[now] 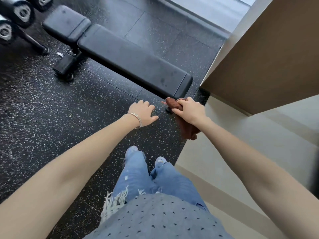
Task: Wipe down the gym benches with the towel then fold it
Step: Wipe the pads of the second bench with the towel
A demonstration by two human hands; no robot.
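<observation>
Right hand (188,110) clamped round brown towel (173,104) near bench (134,62) end; left hand (143,111) empty, fingers relaxed

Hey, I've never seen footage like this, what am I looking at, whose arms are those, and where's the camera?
No machine here. One wide-angle camera sits on a person's head, looking forward and down, so both arms are the wearer's own. The right hand holds a bunched brown towel in its grip. The left hand, a bracelet at its wrist, is relaxed and holds nothing. Ahead stands a black padded gym bench on a speckled dark floor, with dumbbells at the top left.
</observation>
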